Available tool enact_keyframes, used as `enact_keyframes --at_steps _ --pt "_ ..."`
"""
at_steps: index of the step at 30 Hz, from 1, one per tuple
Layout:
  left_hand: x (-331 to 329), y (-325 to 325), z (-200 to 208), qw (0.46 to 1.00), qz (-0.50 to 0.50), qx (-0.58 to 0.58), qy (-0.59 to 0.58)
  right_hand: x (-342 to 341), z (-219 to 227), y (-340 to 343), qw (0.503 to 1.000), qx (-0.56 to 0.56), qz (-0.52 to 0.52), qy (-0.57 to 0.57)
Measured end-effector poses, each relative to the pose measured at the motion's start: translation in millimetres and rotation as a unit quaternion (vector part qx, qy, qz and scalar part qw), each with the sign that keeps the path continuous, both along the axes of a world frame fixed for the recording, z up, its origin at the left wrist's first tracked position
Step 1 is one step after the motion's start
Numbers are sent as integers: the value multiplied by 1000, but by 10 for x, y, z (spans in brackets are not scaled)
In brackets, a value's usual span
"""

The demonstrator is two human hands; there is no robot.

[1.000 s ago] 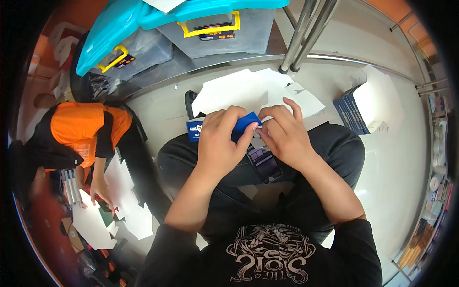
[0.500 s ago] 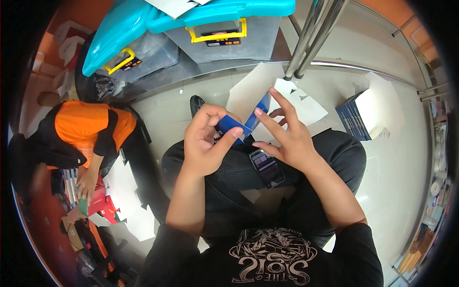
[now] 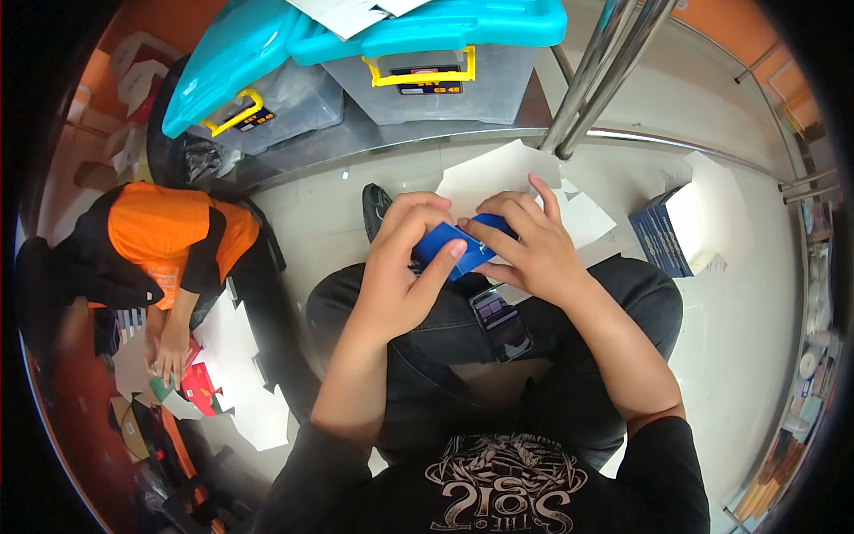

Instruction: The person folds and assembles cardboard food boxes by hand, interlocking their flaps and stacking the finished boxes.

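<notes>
Above my lap I hold a small blue folded-card box [image 3: 436, 242], its panels bent inward. My left hand [image 3: 396, 258] is closed on its left side, thumb pressed on the top panel. On the other side, my right hand [image 3: 536, 254] grips the box's right end, with the index finger and thumb near the fold and one finger raised. My fingers hide part of the box. A phone with a lit screen [image 3: 501, 325] lies on my crossed legs just below. Beyond my hands, white-backed card sheets [image 3: 498, 169] lie on the floor.
Flat blue card pieces [image 3: 660, 230] are stacked on the right. Clear bins with turquoise lids [image 3: 436, 31] stand ahead beside metal poles [image 3: 614, 76]. At left, a co-worker in an orange top [image 3: 160, 231] handles red and green card [image 3: 200, 387] near white sheets [image 3: 236, 347].
The blue card's raised right panel has folded down, and my right hand has closed in on it. The co-worker's hands have come together over their card.
</notes>
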State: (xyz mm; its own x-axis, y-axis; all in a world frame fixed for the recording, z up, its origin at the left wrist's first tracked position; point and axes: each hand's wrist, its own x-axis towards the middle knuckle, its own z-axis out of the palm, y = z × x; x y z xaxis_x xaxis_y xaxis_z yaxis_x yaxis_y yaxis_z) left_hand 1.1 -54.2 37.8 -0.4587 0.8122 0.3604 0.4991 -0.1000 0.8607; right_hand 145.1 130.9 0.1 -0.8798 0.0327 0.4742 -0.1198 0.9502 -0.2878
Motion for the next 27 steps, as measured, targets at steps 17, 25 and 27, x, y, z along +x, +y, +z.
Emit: enact_keyframes --at_steps 17,25,27 --pt "137 -3 -29 991 42 -131 -7 167 53 -146 999 -17 -22 29" --pt "97 -9 -118 988 32 -129 -75 172 27 -139 999 -34 8 21" --pt "74 -19 -105 986 37 -140 -81 177 92 -97 998 -50 -7 21"
